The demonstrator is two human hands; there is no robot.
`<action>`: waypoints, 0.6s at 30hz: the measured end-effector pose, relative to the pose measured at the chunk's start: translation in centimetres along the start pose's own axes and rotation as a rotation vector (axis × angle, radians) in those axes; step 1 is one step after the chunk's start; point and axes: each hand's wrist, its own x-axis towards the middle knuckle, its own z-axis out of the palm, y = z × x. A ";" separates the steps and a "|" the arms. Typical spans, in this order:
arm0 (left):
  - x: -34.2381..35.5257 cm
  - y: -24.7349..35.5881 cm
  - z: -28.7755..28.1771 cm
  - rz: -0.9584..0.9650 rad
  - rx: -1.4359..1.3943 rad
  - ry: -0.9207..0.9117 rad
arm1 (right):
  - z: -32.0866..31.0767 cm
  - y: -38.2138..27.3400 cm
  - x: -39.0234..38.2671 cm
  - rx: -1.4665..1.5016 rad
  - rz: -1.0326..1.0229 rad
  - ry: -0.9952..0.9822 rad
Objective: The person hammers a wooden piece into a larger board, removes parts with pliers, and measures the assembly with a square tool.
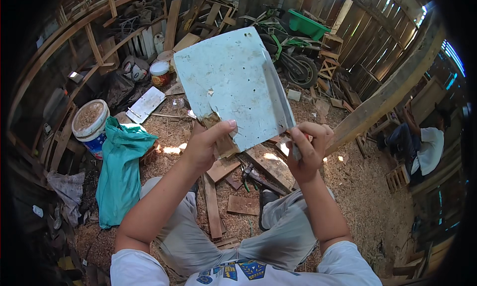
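Observation:
A pale blue painted wooden board [231, 82] is held up in front of me, tilted, with a raised side strip along its right edge. Its lower left corner is chipped and shows bare brown wood. My left hand [203, 143] is closed on that corner, thumb on the painted face and fingers hidden behind. At the lower right corner my right hand [309, 146] is closed around the end of the side strip. Something small and reddish shows by its fingers, too little to name. Below the board, pliers [247, 173] and a hammer [266, 180] lie among wood scraps.
Wood offcuts [212, 206] lie between my feet on the shavings-strewn floor. To the left stand a white bucket [91, 118] and a teal sack [120, 177]. A motorbike [300, 70] and a green tub [308, 24] are at the back. A wooden post [387, 87] slants on the right; a person [428, 148] sits beyond.

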 end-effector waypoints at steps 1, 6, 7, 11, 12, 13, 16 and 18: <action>0.0 0.2 0.0 -0.001 -0.010 -0.025 | 0.0 0.1 0.1 -0.002 -0.004 0.003; -0.3 0.9 -0.2 0.018 0.043 -0.038 | -0.3 -0.5 0.5 -0.041 -0.032 -0.100; -0.4 1.1 -0.2 0.019 0.051 -0.026 | -0.4 -0.7 0.7 -0.054 -0.010 -0.125; -0.5 1.6 0.1 0.053 0.021 -0.028 | 0.1 -0.6 0.4 -0.042 0.010 -0.139; -0.5 1.5 0.0 0.084 0.040 -0.017 | 0.3 -0.4 0.3 -0.039 -0.031 -0.147; -0.6 1.3 -0.3 0.116 0.061 -0.002 | 0.5 -0.3 0.2 -0.032 -0.070 -0.155; -0.5 0.9 -1.5 0.147 0.110 -0.005 | 0.8 -1.1 0.6 -0.025 -0.150 -0.182; -0.5 1.0 -1.6 0.161 0.156 -0.013 | 0.7 -1.6 0.4 -0.035 -0.149 -0.198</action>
